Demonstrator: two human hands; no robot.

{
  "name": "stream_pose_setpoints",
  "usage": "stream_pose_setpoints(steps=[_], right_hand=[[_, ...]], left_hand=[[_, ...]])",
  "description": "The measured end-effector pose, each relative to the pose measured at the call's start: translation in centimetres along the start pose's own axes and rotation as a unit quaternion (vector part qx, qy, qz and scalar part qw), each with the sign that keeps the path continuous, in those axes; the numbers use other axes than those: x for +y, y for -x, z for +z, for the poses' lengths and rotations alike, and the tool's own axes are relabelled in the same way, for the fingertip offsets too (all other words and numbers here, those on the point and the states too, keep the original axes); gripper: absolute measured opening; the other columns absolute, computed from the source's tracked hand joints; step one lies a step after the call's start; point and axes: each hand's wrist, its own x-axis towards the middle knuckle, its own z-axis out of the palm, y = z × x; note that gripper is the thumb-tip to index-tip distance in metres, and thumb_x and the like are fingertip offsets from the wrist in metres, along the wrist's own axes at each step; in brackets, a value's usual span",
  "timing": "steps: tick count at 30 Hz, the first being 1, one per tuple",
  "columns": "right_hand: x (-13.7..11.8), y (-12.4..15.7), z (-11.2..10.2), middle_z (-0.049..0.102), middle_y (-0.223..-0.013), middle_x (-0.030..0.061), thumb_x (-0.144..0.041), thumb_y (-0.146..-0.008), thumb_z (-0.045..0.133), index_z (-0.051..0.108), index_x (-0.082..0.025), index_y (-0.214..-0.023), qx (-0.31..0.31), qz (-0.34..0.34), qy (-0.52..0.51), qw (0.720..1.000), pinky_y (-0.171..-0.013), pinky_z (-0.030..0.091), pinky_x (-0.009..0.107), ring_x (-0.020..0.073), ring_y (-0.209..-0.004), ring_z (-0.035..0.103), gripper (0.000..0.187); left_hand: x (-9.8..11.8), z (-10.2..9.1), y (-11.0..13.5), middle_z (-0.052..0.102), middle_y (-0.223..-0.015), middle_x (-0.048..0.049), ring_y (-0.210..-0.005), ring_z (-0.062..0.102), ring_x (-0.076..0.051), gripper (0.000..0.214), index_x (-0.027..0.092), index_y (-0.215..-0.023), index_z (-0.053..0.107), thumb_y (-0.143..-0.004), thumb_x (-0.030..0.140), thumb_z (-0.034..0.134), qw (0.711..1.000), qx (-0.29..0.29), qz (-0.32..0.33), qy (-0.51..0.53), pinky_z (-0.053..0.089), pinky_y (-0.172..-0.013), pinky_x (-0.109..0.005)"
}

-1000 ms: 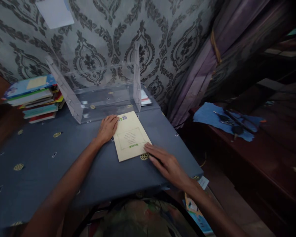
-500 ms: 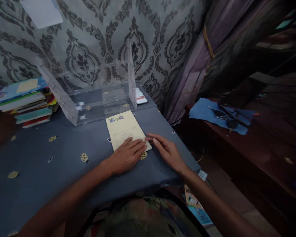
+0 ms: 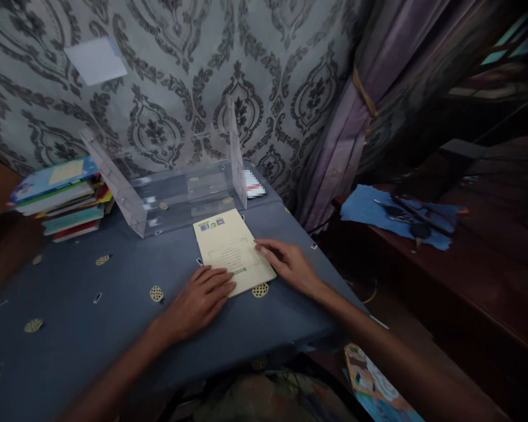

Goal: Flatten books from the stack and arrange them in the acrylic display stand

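A pale yellow booklet lies on the patterned dark blue tablecloth, its printed face up with a barcode and small logos near the top edge. Flat across its lower left corner rests my left hand, fingers stretched out. At the booklet's right edge, my right hand has its thumb and forefinger close together, pinching that edge. The other fingers of that hand are partly hidden.
Behind the booklet stands a clear plastic rack. A stack of books is at the left, beside a blurred dark shape. On the dark red furniture to the right, a blue cloth holds small tools. More books are low down by the table.
My left hand has slid left, off the booklet's middle to its lower left corner, uncovering printed text. My right hand has moved up along the right edge. The view has shifted slightly.
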Motion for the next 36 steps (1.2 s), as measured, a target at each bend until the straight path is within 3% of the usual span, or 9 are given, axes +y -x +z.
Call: stream_pose_setpoints(steps=[4,9,15,23,31,36], right_hand=[[0.6,-3.1,1.1,0.074,-0.109,0.0093,-0.022,-0.094,0.048,0.068,-0.018,-0.119,-0.033,-0.062,0.072,0.995,-0.088,0.055,0.040,0.0225,-0.098,0.067,0.032],[1.8,-6.6,2.6,0.069,-0.123,0.0134,-0.013,-0.091,0.050,0.066,-0.014,-0.120,-0.066,-0.097,0.115,0.986,-0.104,0.047,0.046,0.0246,-0.118,0.060,0.033],[3.7,-9.6,4.1,0.064,-0.133,0.0166,-0.011,-0.089,0.051,0.067,-0.013,-0.122,-0.034,-0.093,0.122,0.988,-0.109,0.043,0.049,0.0267,-0.128,0.055,0.037],[3.7,-9.8,4.4,0.059,-0.140,0.0181,-0.014,-0.093,0.050,0.065,-0.013,-0.126,-0.028,-0.066,0.143,0.987,-0.110,0.044,0.047,0.0273,-0.131,0.054,0.037],[2.4,-9.2,3.9,0.057,-0.143,0.0166,-0.014,-0.094,0.049,0.064,-0.014,-0.127,-0.037,-0.049,0.171,0.983,-0.111,0.043,0.046,0.0276,-0.134,0.053,0.037],[2.4,-9.2,4.0,0.059,-0.141,0.0150,-0.014,-0.093,0.050,0.066,-0.017,-0.125,-0.027,-0.065,0.181,0.981,-0.109,0.044,0.043,0.0253,-0.131,0.055,0.036]], left_hand=[[-2.1,0.1,-0.4,0.062,-0.137,-0.0097,-0.130,0.055,-0.023,0.037,0.025,-0.137,0.056,-0.103,0.027,0.042,0.998,0.044,-0.049,0.016,0.047,-0.109,-0.051],[-5.4,1.1,-1.1,0.060,-0.137,-0.0120,-0.128,0.055,-0.026,0.038,0.025,-0.135,0.059,-0.103,0.032,0.039,0.987,0.099,-0.124,0.009,0.048,-0.107,-0.051],[-8.5,2.3,-2.7,0.059,-0.137,-0.0153,-0.124,0.057,-0.029,0.039,0.021,-0.131,0.061,-0.101,0.032,0.039,0.964,0.140,-0.218,-0.059,0.049,-0.103,-0.053],[-9.4,3.2,-4.3,0.059,-0.136,-0.0156,-0.134,0.049,-0.034,0.040,0.022,-0.132,0.060,-0.098,0.028,0.040,0.938,0.150,-0.302,-0.084,0.044,-0.105,-0.057],[-10.1,3.6,-3.8,0.061,-0.138,-0.0137,-0.137,0.048,-0.032,0.040,0.022,-0.132,0.060,-0.099,0.033,0.039,0.942,0.170,-0.286,-0.042,0.042,-0.108,-0.057],[-10.5,3.3,-3.6,0.061,-0.138,-0.0147,-0.138,0.047,-0.033,0.043,0.019,-0.130,0.063,-0.096,0.039,0.043,0.939,0.177,-0.293,0.044,0.038,-0.112,-0.057]])
